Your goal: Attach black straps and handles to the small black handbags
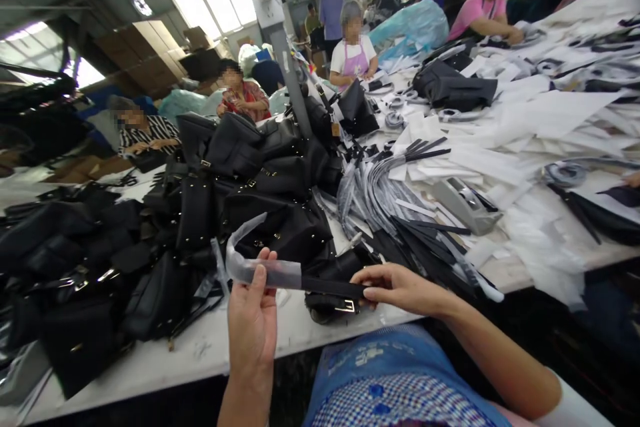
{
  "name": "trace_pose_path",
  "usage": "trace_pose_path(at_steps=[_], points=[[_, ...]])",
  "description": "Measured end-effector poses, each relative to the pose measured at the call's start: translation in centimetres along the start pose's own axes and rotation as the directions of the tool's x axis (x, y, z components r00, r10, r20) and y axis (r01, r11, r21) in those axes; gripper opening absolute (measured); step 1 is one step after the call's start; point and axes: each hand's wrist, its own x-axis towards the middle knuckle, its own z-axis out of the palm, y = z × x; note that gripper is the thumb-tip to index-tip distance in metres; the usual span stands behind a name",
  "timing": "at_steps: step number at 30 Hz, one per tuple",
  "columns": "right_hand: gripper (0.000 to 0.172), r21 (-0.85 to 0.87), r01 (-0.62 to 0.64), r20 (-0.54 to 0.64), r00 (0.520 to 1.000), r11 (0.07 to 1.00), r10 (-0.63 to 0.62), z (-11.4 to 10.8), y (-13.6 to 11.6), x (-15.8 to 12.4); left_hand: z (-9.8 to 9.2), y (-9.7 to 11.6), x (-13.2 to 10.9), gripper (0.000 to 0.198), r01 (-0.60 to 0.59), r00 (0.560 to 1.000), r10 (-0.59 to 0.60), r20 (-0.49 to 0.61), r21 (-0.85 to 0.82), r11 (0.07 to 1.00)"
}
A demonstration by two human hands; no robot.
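Between my two hands stretches a black strap (327, 287), partly wrapped in a clear plastic sleeve (285, 273). My left hand (255, 310) pinches the wrapped part between thumb and fingers, and the sleeve's loose end curls up and away from it. The bare black end is gripped by my right hand (387, 287), closed around it. Just under the strap, near my right hand, lies a small black piece with a metal buckle (347, 306) on the table. Black bags (280, 227) with metal studs and buckles pile up right behind my hands.
More black bags (165, 293) heap at the left. Plastic-wrapped straps (373, 187) fan out on the right, beside a grey tape dispenser (465, 203). White sheets (540, 120) cover the right side. A grey post (285, 60) rises behind the bags. Several people work around the table.
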Motion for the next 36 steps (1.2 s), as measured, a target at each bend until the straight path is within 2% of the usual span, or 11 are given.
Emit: trace_pose_path(at_steps=[4, 7, 11, 15, 17, 19, 21, 25, 30, 33, 36], points=[[0.045, -0.010, 0.004, 0.141, 0.990, 1.000, -0.002, 4.2, -1.8, 2.0, -1.2, -1.2, -3.7, 0.032, -0.036, 0.999, 0.028, 0.042, 0.204, 0.978], [0.038, -0.115, 0.025, 0.134, 0.991, 0.993, -0.009, 6.0, -2.5, 3.0, -3.3, -1.0, -5.1, 0.041, 0.002, 0.986, -0.091, 0.142, 0.531, 0.847], [0.044, -0.272, 0.017, 0.118, 0.993, 0.962, 0.016, 5.9, -2.5, 3.6, -6.5, 1.7, -6.1, 0.044, 0.029, 0.841, -0.461, 0.283, 0.827, 0.561], [0.045, -0.401, 0.078, 0.238, 0.971, 0.913, 0.022, 6.5, -2.7, 4.3, -6.2, 2.7, -5.6, 0.035, -0.309, 0.892, -0.146, 0.427, 0.814, 0.492], [0.044, -0.403, 0.101, 0.288, 0.957, 0.910, 0.021, 6.6, -2.8, 4.8, -5.7, 1.7, -4.5, 0.034, -0.391, 0.822, -0.211, 0.529, 0.793, 0.467], [0.041, -0.378, 0.073, 0.300, 0.953, 0.923, 0.048, 5.9, -2.4, 4.9, -6.0, 0.2, -3.2, 0.039, -0.329, 0.699, -0.458, 0.550, 0.815, 0.476], [0.040, -0.360, 0.007, 0.307, 0.945, 0.933, 0.112, 4.2, -1.7, 4.6, -7.3, -0.9, -2.0, 0.047, -0.235, 0.633, -0.590, 0.501, 0.851, 0.471], [0.038, -0.361, -0.141, 0.252, 0.937, 0.922, 0.243, -0.4, -0.1, 2.4, -10.9, -1.2, -0.8, 0.048, -0.109, 0.680, -0.608, 0.411, 0.876, 0.470], [0.031, -0.433, -0.217, 0.213, 0.919, 0.875, 0.333, -2.8, 0.4, 0.2, -12.0, -0.3, -0.4, 0.041, -0.053, 0.597, -0.701, 0.391, 0.891, 0.452], [0.015, -0.661, -0.117, 0.065, 0.975, 0.742, 0.211, -2.2, 1.0, 0.0, -11.7, -0.8, -0.7, 0.023, -0.154, 0.543, -0.704, 0.457, 0.879, 0.452], [0.024, -0.864, -0.033, -0.129, 0.979, 0.502, -0.159, -1.3, 2.7, -0.1, -12.2, -2.1, -1.1, 0.022, -0.523, 0.623, -0.437, 0.649, 0.761, 0.385]])
